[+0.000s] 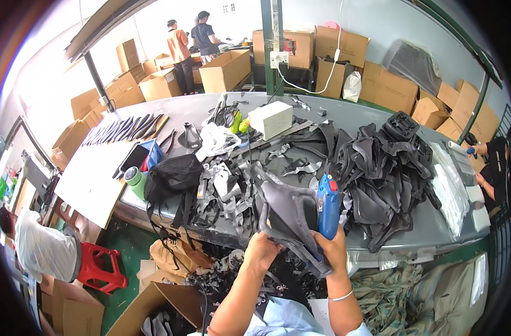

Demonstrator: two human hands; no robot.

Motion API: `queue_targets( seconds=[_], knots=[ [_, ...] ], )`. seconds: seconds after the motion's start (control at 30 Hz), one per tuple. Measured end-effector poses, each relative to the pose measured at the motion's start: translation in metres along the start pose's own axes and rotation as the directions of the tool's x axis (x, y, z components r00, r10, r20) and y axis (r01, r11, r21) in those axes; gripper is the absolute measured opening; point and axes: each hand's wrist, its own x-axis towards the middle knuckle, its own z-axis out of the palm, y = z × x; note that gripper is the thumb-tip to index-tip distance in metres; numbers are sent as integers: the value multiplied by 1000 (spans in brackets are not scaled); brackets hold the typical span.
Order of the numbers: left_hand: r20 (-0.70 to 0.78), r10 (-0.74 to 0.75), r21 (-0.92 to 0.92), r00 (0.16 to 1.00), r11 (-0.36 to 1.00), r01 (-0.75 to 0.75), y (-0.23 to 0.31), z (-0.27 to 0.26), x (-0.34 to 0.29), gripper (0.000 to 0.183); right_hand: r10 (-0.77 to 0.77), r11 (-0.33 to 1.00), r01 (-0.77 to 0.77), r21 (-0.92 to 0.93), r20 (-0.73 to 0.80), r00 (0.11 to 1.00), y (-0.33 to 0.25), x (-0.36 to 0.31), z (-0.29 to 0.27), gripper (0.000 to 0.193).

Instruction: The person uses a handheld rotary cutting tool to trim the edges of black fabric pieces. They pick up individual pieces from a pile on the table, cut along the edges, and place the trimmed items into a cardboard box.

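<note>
My left hand (pixel 261 253) is closed on the lower left edge of a dark grey molded padded piece (pixel 290 203), tilted up in front of me over the table's near edge. Wrapped in my right hand (pixel 334 251) is a blue handheld power tool (pixel 328 206) with red on its top. The tool stands upright against the right side of the piece, and its working end cannot be made out. More grey molded pieces (pixel 373 196) are heaped just right of the tool. Cut grey scraps (pixel 227 187) lie to the left of the held piece.
A black mesh bag (pixel 174 178), a green bottle (pixel 134 178) and a blue bin (pixel 150 152) stand left on the table (pixel 345 115). A white box (pixel 271 119) sits farther back. One person sits left on a red stool (pixel 101 267); others work behind and at right.
</note>
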Motion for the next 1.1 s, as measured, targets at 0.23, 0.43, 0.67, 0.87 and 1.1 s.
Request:
queue_targets(
  seconds=[0.23,0.43,0.67,0.87,1.1],
  knots=[
    [-158,358,34,920,933,-357,53,32,-50,36,-83,997,81,-20,-248,965,6,15,-12,44],
    [-134,380,308,915,894,-326,77,40,-109,27,-257,687,-19,-726,-267,929,20,13,-21,61],
    [-87,223,359,971,916,-178,68,36,-142,23,-286,641,227,-733,47,957,-13,-32,17,60],
    [-40,73,393,997,918,-51,57,42,-165,21,-292,564,393,-727,270,918,-24,-47,50,59],
    [-56,93,298,994,952,-72,56,40,-183,25,-299,546,463,-698,353,886,-12,-57,52,48]
  ],
)
